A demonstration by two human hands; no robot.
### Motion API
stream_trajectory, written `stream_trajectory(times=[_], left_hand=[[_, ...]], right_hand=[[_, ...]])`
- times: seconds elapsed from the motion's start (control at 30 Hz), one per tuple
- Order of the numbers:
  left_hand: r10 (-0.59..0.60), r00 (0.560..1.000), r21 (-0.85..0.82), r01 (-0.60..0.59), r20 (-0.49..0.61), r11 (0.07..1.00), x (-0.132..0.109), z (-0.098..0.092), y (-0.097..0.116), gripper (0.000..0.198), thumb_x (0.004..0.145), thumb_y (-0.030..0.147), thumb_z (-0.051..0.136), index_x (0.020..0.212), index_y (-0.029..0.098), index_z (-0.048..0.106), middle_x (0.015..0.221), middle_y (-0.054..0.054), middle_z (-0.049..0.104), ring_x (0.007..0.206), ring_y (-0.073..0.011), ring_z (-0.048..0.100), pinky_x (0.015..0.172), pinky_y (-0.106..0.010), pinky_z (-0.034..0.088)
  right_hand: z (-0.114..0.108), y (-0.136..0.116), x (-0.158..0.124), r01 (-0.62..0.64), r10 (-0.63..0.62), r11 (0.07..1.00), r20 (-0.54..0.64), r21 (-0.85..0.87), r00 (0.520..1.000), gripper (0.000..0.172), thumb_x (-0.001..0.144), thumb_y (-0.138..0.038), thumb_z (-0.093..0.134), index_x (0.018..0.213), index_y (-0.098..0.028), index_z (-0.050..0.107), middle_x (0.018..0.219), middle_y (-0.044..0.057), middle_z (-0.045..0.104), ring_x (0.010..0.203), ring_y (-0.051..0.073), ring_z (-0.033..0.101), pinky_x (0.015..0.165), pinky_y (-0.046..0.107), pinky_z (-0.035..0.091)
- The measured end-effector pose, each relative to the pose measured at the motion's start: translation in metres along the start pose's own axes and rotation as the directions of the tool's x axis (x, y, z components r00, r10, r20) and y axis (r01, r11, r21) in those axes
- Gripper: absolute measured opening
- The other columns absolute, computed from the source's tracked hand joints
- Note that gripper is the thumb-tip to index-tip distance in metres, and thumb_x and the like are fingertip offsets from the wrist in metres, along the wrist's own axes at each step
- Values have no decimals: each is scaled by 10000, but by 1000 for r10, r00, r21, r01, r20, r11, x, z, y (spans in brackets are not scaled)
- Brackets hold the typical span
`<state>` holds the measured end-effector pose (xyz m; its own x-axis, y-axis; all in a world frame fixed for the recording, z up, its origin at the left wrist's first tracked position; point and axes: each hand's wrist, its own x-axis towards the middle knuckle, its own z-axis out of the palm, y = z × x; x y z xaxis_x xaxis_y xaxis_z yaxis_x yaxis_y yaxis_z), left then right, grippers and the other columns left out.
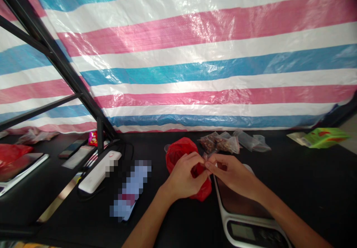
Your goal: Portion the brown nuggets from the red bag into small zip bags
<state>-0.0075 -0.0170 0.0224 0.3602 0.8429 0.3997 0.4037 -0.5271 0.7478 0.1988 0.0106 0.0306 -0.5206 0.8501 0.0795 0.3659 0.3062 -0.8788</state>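
My left hand (187, 175) and my right hand (232, 173) meet with fingers pinched together on a small clear plastic bag (205, 156). Most of the bag is hidden behind my fingers. Under and behind my left hand is an open red plastic bag (181, 149). My right hand and forearm are above a kitchen scale (240, 205) with a white frame, a dark plate and a small display. Just beyond my fingers, clear bags filled with small brown pieces (220, 142) lie on the black table (173, 227).
Flat clear bags (252, 141) and a green packet (326, 137) lie along the back. To the left are a pixelated phone (131, 192), a white power strip (99, 171) with cables, and another red bag (12, 156). A black metal frame (64, 65) stands before a striped plastic sheet (212, 65).
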Motion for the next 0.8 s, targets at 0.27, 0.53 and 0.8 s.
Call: stream_trajectory(times=[0.27,0.53,0.8], left_hand=[[-46,998,-86,48,30,995,1,-1,0,34,911,165,678,896,196,681,937,-47,712,917,-200,637,881,-325,472],[-107,994,-179,107,8,978,1,6,1,101,868,116,629,788,176,629,782,-4,625,709,-133,541,680,-255,419],[-270,957,-522,283,103,805,4,7,-1,232,959,376,657,861,170,615,723,-18,657,645,-131,580,643,-255,432]], right_hand=[[2,-5,-3,29,-29,999,22,-14,999,283,1038,-367,522,804,-217,578,749,-33,572,699,147,511,643,267,386],[4,-12,-4,50,-47,997,58,-52,997,232,1015,-280,511,789,-228,524,721,-41,538,664,145,489,613,274,352],[1,-17,-6,56,-70,954,-36,-294,997,256,1006,-306,539,782,-230,637,744,-14,648,680,163,558,633,292,356]])
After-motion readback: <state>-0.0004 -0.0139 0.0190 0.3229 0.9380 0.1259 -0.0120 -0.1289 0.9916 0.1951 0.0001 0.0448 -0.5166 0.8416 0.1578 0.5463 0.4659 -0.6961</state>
